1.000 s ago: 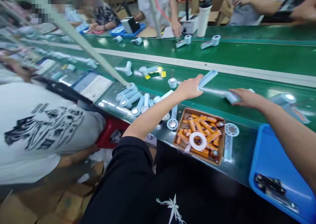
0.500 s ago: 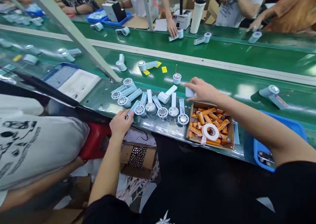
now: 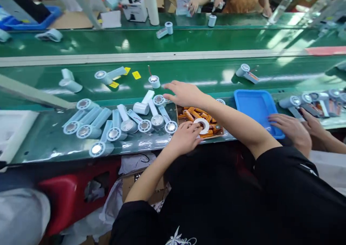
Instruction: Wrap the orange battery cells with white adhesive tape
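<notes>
My left hand [image 3: 186, 137] is at the near left of a cardboard box [image 3: 221, 132], its curled fingers on the rim of a roll of white tape [image 3: 205, 121]. The roll lies on orange-wrapped battery cells [image 3: 195, 112]. Beyond the box, my right hand [image 3: 184, 93] reaches left, thumb and fingers apart. Its fingertips are beside a light-blue handheld fan [image 3: 159, 100] whose handle I cannot make out. Several similar fans lie along the bench to the left, among them a fan with a ringed face [image 3: 171, 127] and a fan at the near edge [image 3: 99, 148].
On the green conveyor [image 3: 194, 70] lie more fans, yellow labels [image 3: 136, 75] and a round fan head [image 3: 154, 81] with a wire standing up. To the right is a blue tray [image 3: 252, 106], with another person's hand [image 3: 293, 129] at its edge. A metal post [image 3: 35, 92] slants at left.
My left hand has left the fans and moved right to the tape roll. My right hand no longer shows the light-blue piece it held. The view has turned right, bringing in the blue tray.
</notes>
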The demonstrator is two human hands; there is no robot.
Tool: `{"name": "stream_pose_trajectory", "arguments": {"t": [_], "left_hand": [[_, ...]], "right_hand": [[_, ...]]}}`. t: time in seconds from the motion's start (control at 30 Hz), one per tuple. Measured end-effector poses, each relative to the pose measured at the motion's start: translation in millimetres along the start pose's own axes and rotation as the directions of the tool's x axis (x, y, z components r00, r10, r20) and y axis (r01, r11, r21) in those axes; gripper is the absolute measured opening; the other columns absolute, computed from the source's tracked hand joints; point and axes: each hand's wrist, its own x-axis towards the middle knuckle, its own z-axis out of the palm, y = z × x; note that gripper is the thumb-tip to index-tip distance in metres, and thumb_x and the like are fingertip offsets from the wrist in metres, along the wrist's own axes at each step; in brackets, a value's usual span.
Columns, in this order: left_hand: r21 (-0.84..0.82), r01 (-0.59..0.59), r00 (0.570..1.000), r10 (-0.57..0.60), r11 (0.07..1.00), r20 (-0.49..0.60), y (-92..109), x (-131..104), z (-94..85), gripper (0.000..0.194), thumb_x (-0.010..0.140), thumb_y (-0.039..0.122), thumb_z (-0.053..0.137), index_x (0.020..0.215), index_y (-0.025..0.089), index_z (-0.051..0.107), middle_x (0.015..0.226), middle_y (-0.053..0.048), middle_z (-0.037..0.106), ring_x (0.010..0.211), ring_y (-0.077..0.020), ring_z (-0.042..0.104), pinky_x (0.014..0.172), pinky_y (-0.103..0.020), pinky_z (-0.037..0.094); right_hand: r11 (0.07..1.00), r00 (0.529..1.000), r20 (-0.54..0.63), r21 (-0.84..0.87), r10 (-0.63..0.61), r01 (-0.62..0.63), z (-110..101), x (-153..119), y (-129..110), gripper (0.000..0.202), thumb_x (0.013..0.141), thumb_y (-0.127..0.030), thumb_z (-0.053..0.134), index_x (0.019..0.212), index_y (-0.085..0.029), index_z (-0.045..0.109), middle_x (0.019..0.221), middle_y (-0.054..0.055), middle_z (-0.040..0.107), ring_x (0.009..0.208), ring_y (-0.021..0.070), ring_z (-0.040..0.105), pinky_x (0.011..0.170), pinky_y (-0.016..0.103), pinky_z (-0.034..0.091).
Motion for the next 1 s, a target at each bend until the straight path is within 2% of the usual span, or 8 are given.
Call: {"name": "stream_pose_trajectory", "arguments": {"t": [0.13, 0.23, 0.33, 0.53, 0.63, 0.77, 0.9, 1.0], "left_hand": [[-0.006, -0.007, 0.991, 0.008, 1.000, 0.134, -10.4, 15.5, -16.1, 0.032, 0.101, 0.039, 0.049, 0.115, 0.028, 0.076, 0.124, -0.011, 0.073, 0.120, -0.0332, 0.059, 0.109, -0.053, 0.048], [-0.050, -0.028, 0.989, 0.034, 0.998, 0.142, -18.9, 10.2, -24.4, 0.036, 0.096, 0.019, 0.048, 0.120, 0.029, 0.073, 0.135, -0.005, 0.070, 0.133, -0.0299, 0.051, 0.113, -0.048, 0.049], [0.027, 0.014, 0.995, -0.017, 1.000, 0.102, -28.4, 9.2, -23.9, 0.046, 0.092, 0.009, 0.049, 0.130, 0.025, 0.068, 0.142, -0.008, 0.066, 0.132, -0.0307, 0.050, 0.103, -0.046, 0.056], [0.185, -0.014, 0.978, 0.052, 0.983, -0.202, 0.5, 8.8, -41.1, 0.020, 0.096, 0.016, 0.058, 0.112, 0.012, 0.069, 0.116, -0.017, 0.072, 0.120, -0.0348, 0.056, 0.102, -0.056, 0.055], [0.159, -0.012, 0.940, 0.066, 0.987, -0.335, 26.2, -1.2, -46.2, 0.018, 0.097, 0.017, 0.057, 0.113, 0.013, 0.065, 0.115, -0.015, 0.071, 0.130, -0.0355, 0.057, 0.112, -0.061, 0.050], [0.141, 0.128, 0.877, -0.045, 0.982, -0.478, 28.4, -21.1, -37.7, 0.026, 0.098, 0.017, 0.058, 0.124, 0.015, 0.060, 0.124, -0.016, 0.067, 0.137, -0.0346, 0.056, 0.119, -0.065, 0.045], [0.105, 0.145, 0.849, -0.069, 0.984, -0.524, 28.0, -33.6, -23.9, 0.032, 0.096, 0.006, 0.055, 0.126, 0.017, 0.060, 0.124, -0.016, 0.068, 0.134, -0.0313, 0.059, 0.114, -0.056, 0.053], [0.090, 0.099, 0.859, -0.040, 0.991, -0.511, 32.5, -36.1, -18.0, 0.035, 0.096, 0.004, 0.054, 0.126, 0.018, 0.061, 0.122, -0.015, 0.070, 0.125, -0.0278, 0.064, 0.105, -0.047, 0.058]], "right_hand": [[0.933, 0.962, -0.212, 0.347, 0.174, -0.092, -35.0, -134.2, 27.0, 0.041, 0.104, -0.056, 0.047, 0.129, -0.031, 0.067, 0.118, 0.002, 0.074, 0.101, 0.0240, 0.069, 0.091, 0.040, 0.055], [0.830, 0.845, -0.349, 0.528, 0.406, -0.180, -14.4, -225.1, 44.6, 0.033, 0.104, -0.052, 0.047, 0.121, -0.034, 0.068, 0.103, 0.004, 0.074, 0.084, 0.0241, 0.069, 0.076, 0.042, 0.058], [0.875, 0.846, -0.355, 0.425, 0.399, -0.234, 14.1, -267.0, 57.5, 0.025, 0.101, -0.043, 0.056, 0.119, -0.031, 0.069, 0.106, 0.008, 0.071, 0.096, 0.0282, 0.067, 0.088, 0.048, 0.057], [0.906, 0.940, -0.232, 0.398, 0.250, -0.142, 17.1, -243.3, 38.5, 0.056, 0.087, -0.051, 0.079, 0.130, -0.018, 0.068, 0.116, 0.014, 0.068, 0.106, 0.0304, 0.063, 0.095, 0.046, 0.054], [0.774, 0.992, -0.038, 0.629, 0.120, -0.069, 13.8, -235.4, 14.1, 0.031, 0.096, -0.050, 0.070, 0.102, -0.020, 0.076, 0.084, 0.004, 0.070, 0.075, 0.0187, 0.063, 0.072, 0.032, 0.051], [0.639, 0.987, 0.045, 0.767, -0.157, 0.066, 19.5, -238.4, 0.8, 0.038, 0.105, -0.040, 0.056, 0.079, -0.019, 0.072, 0.070, 0.001, 0.066, 0.062, 0.0116, 0.057, 0.062, 0.025, 0.043], [0.723, 0.999, 0.013, 0.690, 0.045, -0.041, 23.2, -230.4, 1.1, 0.035, 0.093, -0.053, 0.073, 0.094, -0.018, 0.075, 0.070, -0.001, 0.064, 0.056, 0.0107, 0.049, 0.055, 0.025, 0.039], [0.690, 0.995, 0.026, 0.722, -0.100, 0.051, 22.2, -224.0, -2.6, 0.037, 0.100, -0.049, 0.063, 0.084, -0.018, 0.076, 0.064, 0.000, 0.063, 0.055, 0.0106, 0.050, 0.055, 0.025, 0.038]]}}
